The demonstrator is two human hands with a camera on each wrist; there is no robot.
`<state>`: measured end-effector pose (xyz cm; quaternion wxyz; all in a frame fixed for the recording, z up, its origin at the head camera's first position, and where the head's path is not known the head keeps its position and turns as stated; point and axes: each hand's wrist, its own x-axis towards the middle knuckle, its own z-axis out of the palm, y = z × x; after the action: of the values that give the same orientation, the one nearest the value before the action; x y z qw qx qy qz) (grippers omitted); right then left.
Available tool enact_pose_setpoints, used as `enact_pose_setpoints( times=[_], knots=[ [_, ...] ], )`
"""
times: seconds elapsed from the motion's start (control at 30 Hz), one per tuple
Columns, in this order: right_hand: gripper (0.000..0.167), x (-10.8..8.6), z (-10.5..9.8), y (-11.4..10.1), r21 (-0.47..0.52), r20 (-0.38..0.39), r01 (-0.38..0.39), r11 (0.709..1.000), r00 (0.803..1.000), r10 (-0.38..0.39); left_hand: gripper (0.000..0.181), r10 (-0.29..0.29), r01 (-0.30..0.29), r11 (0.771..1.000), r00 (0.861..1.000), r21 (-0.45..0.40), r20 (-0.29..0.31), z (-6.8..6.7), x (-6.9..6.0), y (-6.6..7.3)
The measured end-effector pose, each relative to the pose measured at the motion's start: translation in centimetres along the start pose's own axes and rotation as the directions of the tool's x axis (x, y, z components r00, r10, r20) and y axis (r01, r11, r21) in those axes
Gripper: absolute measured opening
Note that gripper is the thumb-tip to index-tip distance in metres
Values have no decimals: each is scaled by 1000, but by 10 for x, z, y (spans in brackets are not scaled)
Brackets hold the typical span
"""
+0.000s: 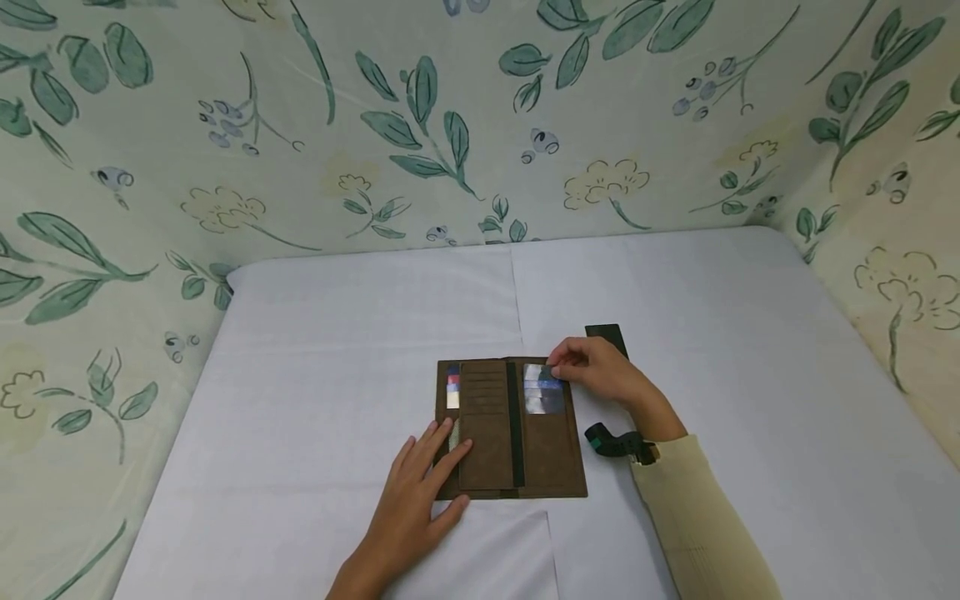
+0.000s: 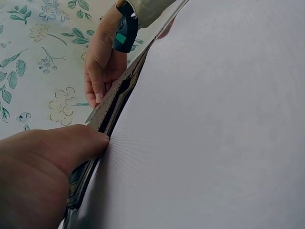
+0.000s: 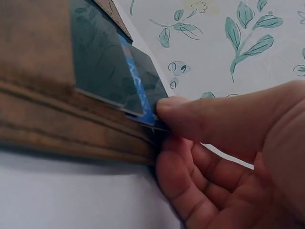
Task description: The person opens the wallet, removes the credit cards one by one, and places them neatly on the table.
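Note:
A brown wallet (image 1: 487, 454) lies spread open on the white tabletop, a dark band running down its middle. On its right side several shiny cards (image 1: 542, 392) overlap in the slots. My right hand (image 1: 600, 371) pinches the outermost card (image 3: 151, 78) at its corner between thumb and curled fingers; the right wrist view shows blue lettering on a card beneath. My left hand (image 1: 412, 492) rests on the lower left of the wallet with extended fingers, its thumb by the near edge. Another colourful card (image 1: 453, 390) shows in the left pocket.
Beyond my right hand lies a flat black piece (image 1: 606, 335), partly hidden by that hand. A black wrist device (image 1: 618, 442) sits on my right wrist. Leaf-patterned fabric (image 1: 420, 125) surrounds the white table (image 1: 337, 333) at the back and sides.

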<state>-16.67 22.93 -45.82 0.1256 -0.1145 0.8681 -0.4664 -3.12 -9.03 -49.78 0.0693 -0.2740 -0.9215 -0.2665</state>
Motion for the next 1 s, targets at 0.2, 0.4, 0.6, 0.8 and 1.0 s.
enact_pose_setpoints(
  times=[0.2,0.4,0.6,0.8,1.0],
  knots=[
    [7,1,-1,0,29,-17,-29,999,999,29,65,5,-5,1000,1000,0,-6,0,0,0],
    [12,4,2,-2,73,-97,-82,994,991,89,65,16,-16,1000,1000,1,-14,-1,0,0],
    [20,6,4,-2,133,-161,-153,979,971,174,64,27,-27,1000,999,1,-22,-1,0,0],
    [25,3,0,-2,115,-70,-199,973,976,207,62,11,-11,1000,1000,2,3,-1,0,0],
    [21,1,-3,-2,23,7,-120,993,993,119,63,5,-5,1000,1000,0,2,0,0,0]
  ],
)
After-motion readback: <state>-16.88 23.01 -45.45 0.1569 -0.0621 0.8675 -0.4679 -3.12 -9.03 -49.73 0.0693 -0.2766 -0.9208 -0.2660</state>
